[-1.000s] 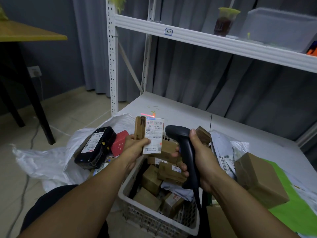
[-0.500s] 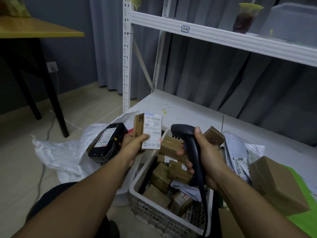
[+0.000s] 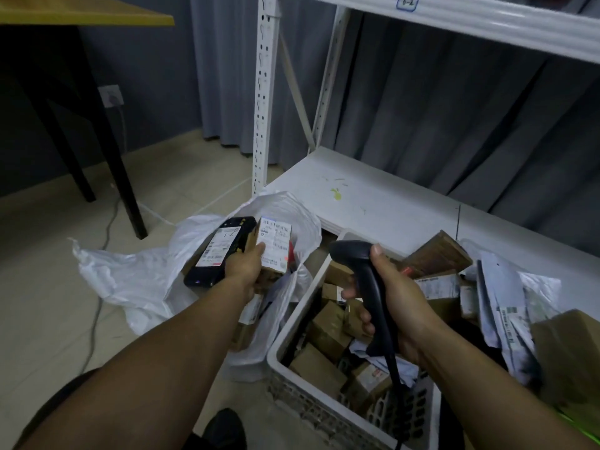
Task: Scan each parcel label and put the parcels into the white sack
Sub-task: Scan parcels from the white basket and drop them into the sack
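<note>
My left hand (image 3: pixel 244 266) grips a small brown parcel (image 3: pixel 272 248) with a white label, held over the open mouth of the white sack (image 3: pixel 136 277) on the floor. A black parcel (image 3: pixel 216 251) with a white label lies in the sack just left of that hand. My right hand (image 3: pixel 394 298) grips the black barcode scanner (image 3: pixel 363 280) by its handle, above the white crate (image 3: pixel 293 323). The crate holds several brown cardboard parcels (image 3: pixel 328 329).
A white metal shelf rack (image 3: pixel 264 102) stands behind, its low shelf (image 3: pixel 373 196) bare at the left. More boxes and grey mailers (image 3: pixel 506 306) pile up at the right. A black-legged table (image 3: pixel 81 102) and a cable on the floor are at the left.
My left hand has carried the labelled parcel left and down, away from the scanner, to the sack's mouth. The scanner's red light on the label is gone. The view has tilted down.
</note>
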